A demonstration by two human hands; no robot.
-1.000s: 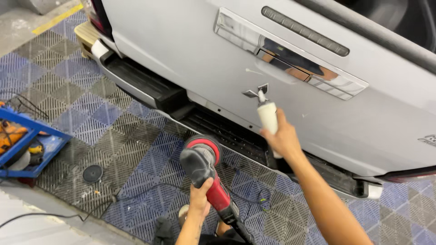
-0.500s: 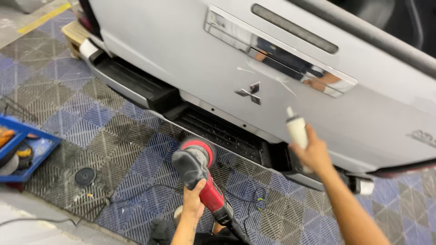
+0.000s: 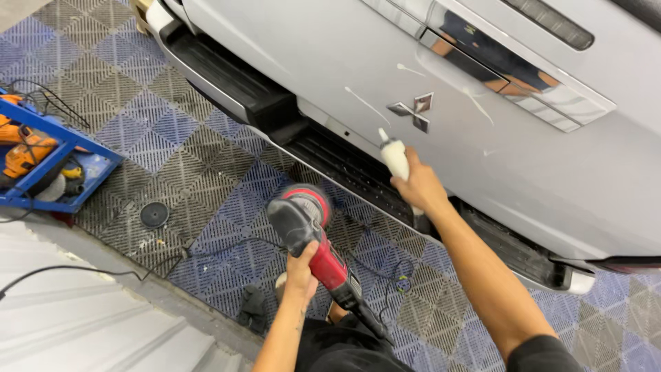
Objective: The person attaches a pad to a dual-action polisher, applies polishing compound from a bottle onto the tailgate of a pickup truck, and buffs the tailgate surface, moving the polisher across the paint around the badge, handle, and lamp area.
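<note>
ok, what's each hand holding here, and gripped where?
Left hand grips the red-and-black polisher by its red body, behind the head. Right hand holds a white squeeze bottle around its lower body, nozzle pointing at the silver tailgate.

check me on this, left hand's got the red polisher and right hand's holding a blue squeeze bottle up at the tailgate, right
Not quite: the head view shows the squeeze bottle is white, not blue. The rest holds: the left hand grips the red polisher, and the right hand holds the bottle up at the silver tailgate.
</note>
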